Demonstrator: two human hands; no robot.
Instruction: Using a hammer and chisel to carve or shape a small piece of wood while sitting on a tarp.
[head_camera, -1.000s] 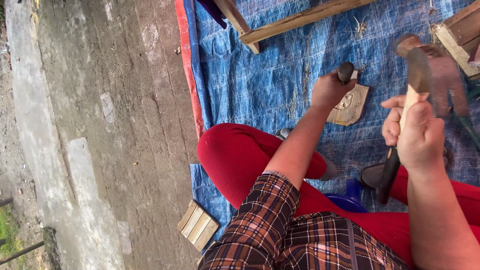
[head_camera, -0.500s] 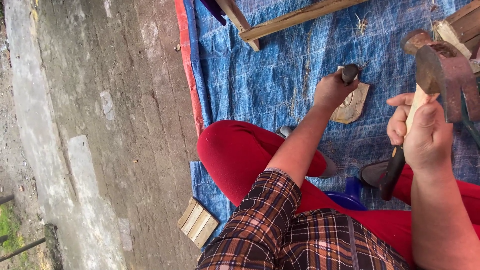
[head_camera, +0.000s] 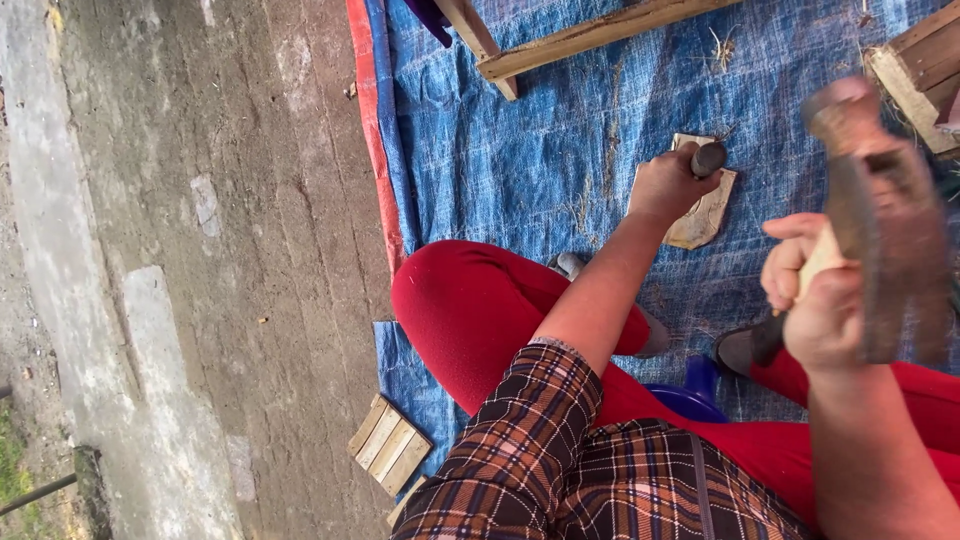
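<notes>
Left hand (head_camera: 665, 185) closed around a dark-handled tool (head_camera: 708, 158) set on a flat wood piece (head_camera: 706, 210); right hand (head_camera: 815, 290) grips a raised hammer (head_camera: 880, 230).

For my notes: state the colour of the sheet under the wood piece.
Blue tarp, orange-red edge; head view.
</notes>
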